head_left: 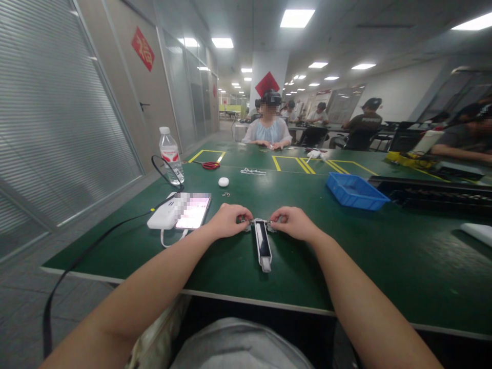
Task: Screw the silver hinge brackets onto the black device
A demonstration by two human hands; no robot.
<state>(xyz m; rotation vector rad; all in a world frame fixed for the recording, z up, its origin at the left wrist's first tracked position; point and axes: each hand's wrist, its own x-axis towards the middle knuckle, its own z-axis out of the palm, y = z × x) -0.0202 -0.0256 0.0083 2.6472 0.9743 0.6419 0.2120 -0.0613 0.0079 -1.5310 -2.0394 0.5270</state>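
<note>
Left hand [229, 221]: we're curling thumb and fingers inward, apparently pinching a small left piece [247, 228] at the far end of the slim device [263, 241].
Right hand [293, 223]: we're mirroring that on a small right piece [272, 229] — probably balancing both sides; their exact shapes we can't tell.
Slim device: it's lying between our hands, long side running near to far, so the green table [353, 271] is likely bearing its weight.
Metal bits [226, 194]: they're sitting just beyond our left hand, near the white case [223, 182], presumably for easy reach.
Phone [197, 210]: it's resting left, by the power bank [159, 219] — blue tray [357, 207] is standing far right.
</note>
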